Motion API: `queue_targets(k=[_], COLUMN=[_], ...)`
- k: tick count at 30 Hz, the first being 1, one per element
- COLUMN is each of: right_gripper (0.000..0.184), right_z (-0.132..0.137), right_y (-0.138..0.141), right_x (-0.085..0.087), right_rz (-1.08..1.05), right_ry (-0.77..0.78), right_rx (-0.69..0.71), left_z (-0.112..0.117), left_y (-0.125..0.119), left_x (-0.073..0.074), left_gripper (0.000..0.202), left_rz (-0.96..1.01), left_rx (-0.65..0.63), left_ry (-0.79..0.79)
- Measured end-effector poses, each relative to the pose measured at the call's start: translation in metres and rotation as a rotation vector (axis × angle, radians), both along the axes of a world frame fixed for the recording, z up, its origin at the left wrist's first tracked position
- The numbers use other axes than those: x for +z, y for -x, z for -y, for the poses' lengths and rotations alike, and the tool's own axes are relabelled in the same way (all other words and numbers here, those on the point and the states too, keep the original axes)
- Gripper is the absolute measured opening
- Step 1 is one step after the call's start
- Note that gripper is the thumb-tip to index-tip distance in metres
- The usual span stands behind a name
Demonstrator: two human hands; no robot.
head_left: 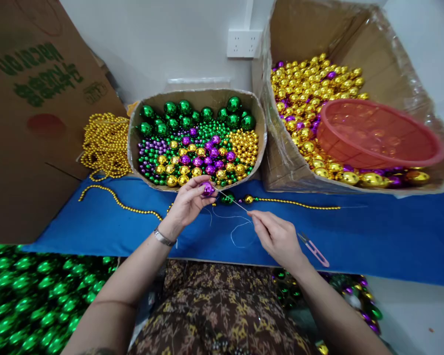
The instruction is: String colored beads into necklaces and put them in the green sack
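Observation:
My left hand (192,199) pinches a shiny purple bead (207,189) at the front rim of a cardboard box of mixed beads. A thin needle (234,201) runs from that bead to my right hand (276,236), whose fingers are closed on its near end. Whether the tip is inside the bead I cannot tell. White thread (232,236) loops on the blue cloth below. Just beyond lie a green bead (227,198) and a gold bead (249,199), followed by a string of small gold beads (299,203). Another gold strand (122,204) lies left.
The bead box (130,148) stands on the blue cloth (373,236). To its right, a larger carton (362,185) holds gold beads and a red basket (385,160). Pink thread snips (314,250) lie by my right wrist. Gold strands (105,145) are heaped left, beside a tall carton (29,148).

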State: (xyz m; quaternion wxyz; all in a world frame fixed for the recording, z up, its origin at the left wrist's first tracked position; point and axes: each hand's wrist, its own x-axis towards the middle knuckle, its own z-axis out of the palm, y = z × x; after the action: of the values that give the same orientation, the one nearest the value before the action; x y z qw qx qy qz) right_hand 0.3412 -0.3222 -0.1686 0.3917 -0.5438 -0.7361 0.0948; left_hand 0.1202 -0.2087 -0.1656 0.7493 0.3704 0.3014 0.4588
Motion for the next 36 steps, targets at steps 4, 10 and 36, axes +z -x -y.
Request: queue_targets(k=[4,10,36], right_gripper=[0.023,0.024,0.022], right_z=[0.001,0.003,-0.002], right_y=[0.001,0.001,0.014], right_x=[-0.005,-0.008,-0.028], right_rz=[0.085,0.108,-0.059], right_ry=[0.008,0.019,0.088], right_rx=[0.006,0.001,0.02], left_z=[0.001,0.002,0.025], left_y=[0.001,0.001,-0.008], left_x=[-0.001,0.002,-0.006], left_gripper=[0.025,0.025,0.037], left_rz=[0.029,0.044,-0.117], left_rx=[0.068,0.088,0.12], left_ry=[0.031,0.034,-0.065])
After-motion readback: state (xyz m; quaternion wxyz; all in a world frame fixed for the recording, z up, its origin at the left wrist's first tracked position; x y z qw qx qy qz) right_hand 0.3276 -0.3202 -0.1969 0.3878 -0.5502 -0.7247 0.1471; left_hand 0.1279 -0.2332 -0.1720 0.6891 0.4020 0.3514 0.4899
